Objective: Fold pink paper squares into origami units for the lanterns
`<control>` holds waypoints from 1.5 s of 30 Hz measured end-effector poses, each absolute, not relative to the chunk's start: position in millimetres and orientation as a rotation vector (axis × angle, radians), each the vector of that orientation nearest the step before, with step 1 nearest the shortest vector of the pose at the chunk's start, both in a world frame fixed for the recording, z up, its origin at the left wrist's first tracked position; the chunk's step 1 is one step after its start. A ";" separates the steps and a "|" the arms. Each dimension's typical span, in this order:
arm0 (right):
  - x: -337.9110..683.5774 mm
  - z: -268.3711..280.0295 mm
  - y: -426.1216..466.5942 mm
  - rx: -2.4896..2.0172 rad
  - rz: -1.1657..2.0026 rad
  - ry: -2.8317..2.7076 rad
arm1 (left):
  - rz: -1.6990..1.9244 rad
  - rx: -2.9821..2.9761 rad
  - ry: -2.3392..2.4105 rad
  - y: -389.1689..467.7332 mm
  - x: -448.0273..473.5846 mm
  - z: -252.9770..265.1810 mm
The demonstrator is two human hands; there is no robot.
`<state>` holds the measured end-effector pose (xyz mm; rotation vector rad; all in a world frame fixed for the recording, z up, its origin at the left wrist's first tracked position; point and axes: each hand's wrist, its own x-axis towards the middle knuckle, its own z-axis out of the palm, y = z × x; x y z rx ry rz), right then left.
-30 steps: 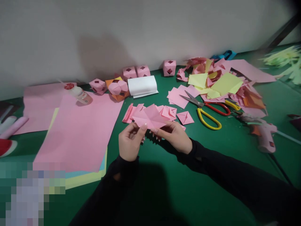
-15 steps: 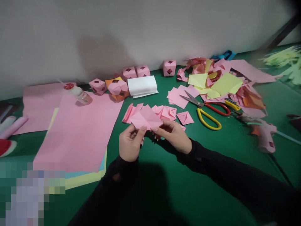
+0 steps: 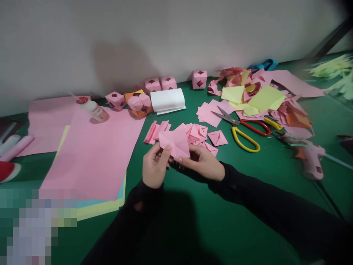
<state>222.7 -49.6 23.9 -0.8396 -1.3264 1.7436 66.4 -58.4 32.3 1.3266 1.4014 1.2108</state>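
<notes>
In the head view, a creased sheet of thin pink paper (image 3: pixel 180 141) sits at mid-frame, pinched at its lower left by the bare left hand (image 3: pixel 154 167) and along its bottom edge by the bare right hand (image 3: pixel 205 162). Most fingertips are hidden beneath it. It partly covers folded pink paper squares (image 3: pixel 197 133). Pixel blocks mask the lower left corner; a red-and-white rounded object (image 3: pixel 7 172) is cut off at the left edge.

Left long black fabric sleeve (image 3: pixel 121 217): dark, small opening near the cuff end
Right long black fabric sleeve (image 3: pixel 264 200): matching, creased toward the cuff
Thumbnails (image 3: pixel 168 147): glossy
</notes>
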 end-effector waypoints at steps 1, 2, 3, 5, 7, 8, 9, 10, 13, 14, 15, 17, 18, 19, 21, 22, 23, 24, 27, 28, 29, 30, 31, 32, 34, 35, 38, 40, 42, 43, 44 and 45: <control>222.7 23.4 -50.2 -0.843 1.738 -1.339 | 1.210 1.324 1.394 -58.5 66.6 33.2; 222.8 23.0 -51.0 -0.849 1.732 -1.351 | 1.211 1.320 1.386 -58.6 66.9 34.2; 222.7 22.7 -51.8 -0.855 1.725 -1.364 | 1.212 1.315 1.381 -58.9 67.2 35.1; 222.6 22.9 -53.5 -0.877 1.710 -1.391 | 1.215 1.295 1.386 -59.4 67.6 36.3; 222.3 23.6 -54.2 -0.900 1.697 -1.388 | 1.235 1.257 1.405 -59.6 67.4 35.6; 222.1 23.8 -53.9 -0.903 1.697 -1.358 | 1.254 1.232 1.413 -59.6 67.1 34.5; 222.0 23.7 -53.1 -0.898 1.705 -1.303 | 1.276 1.205 1.417 -59.4 66.6 32.9; 222.0 23.4 -51.8 -0.882 1.721 -1.229 | 1.297 1.181 1.417 -59.2 66.1 31.2; 222.1 21.1 -46.8 -0.820 1.791 -0.997 | 1.313 1.149 1.402 -58.4 64.6 26.9; 222.1 20.2 -45.5 -0.809 1.817 -0.957 | 1.305 1.152 1.398 -58.3 64.2 26.3; 222.1 19.6 -44.5 -0.806 1.839 -0.941 | 1.297 1.161 1.395 -58.3 63.9 26.3; 222.0 18.8 -43.7 -0.809 1.865 -0.958 | 1.289 1.196 1.390 -58.5 63.5 27.5; 221.9 18.5 -43.7 -0.811 1.866 -0.975 | 1.288 1.219 1.384 -58.7 63.5 28.5; 221.8 18.1 -43.7 -0.811 1.862 -0.988 | 1.284 1.239 1.372 -59.1 63.5 29.5; 222.0 17.0 -43.7 -0.804 1.852 -1.003 | 1.272 1.247 1.338 -59.8 63.6 30.6; 222.2 16.3 -43.5 -0.802 1.850 -1.005 | 1.262 1.236 1.319 -60.1 63.7 30.6; 222.6 15.5 -43.1 -0.800 1.849 -1.003 | 1.250 1.224 1.298 -60.4 63.7 30.2; 223.0 14.8 -42.7 -0.801 1.852 -0.999 | 1.241 1.213 1.279 -60.6 63.7 29.5; 224.3 13.9 -41.2 -0.805 1.870 -0.958 | 1.217 1.195 1.230 -60.5 63.2 27.4; 224.6 14.1 -40.8 -0.801 1.879 -0.942 | 1.214 1.203 1.220 -60.4 63.0 27.2; 224.8 14.5 -40.5 -0.798 1.888 -0.931 | 1.209 1.218 1.219 -60.3 62.8 27.6; 225.0 14.9 -40.3 -0.793 1.896 -0.923 | 1.207 1.237 1.227 -60.1 62.7 28.4; 225.1 15.4 -40.1 -0.790 1.903 -0.920 | 1.204 1.256 1.240 -60.1 62.6 29.5; 225.2 15.7 -40.0 -0.789 1.908 -0.920 | 1.201 1.271 1.255 -60.1 62.7 30.9; 225.4 15.8 -40.1 -0.797 1.913 -0.917 | 1.192 1.274 1.276 -60.2 63.1 33.6; 225.6 15.6 -40.2 -0.798 1.915 -0.912 | 1.189 1.273 1.275 -60.1 63.4 34.7; 226.3 14.1 -40.4 -0.774 1.918 -0.910 | 1.186 1.286 1.268 -59.5 64.1 35.7; 226.8 13.3 -40.4 -0.745 1.917 -0.922 | 1.184 1.297 1.264 -58.8 64.2 34.9; 227.1 13.3 -40.2 -0.733 1.916 -0.930 | 1.184 1.306 1.256 -58.4 64.2 34.0; 227.2 13.7 -40.2 -0.736 1.916 -0.930 | 1.180 1.310 1.258 -58.4 64.2 33.6; 227.2 14.2 -40.1 -0.743 1.917 -0.928 | 1.171 1.312 1.265 -58.7 64.3 33.5; 227.2 14.8 -40.0 -0.754 1.917 -0.924 | 1.159 1.313 1.278 -59.0 64.4 33.5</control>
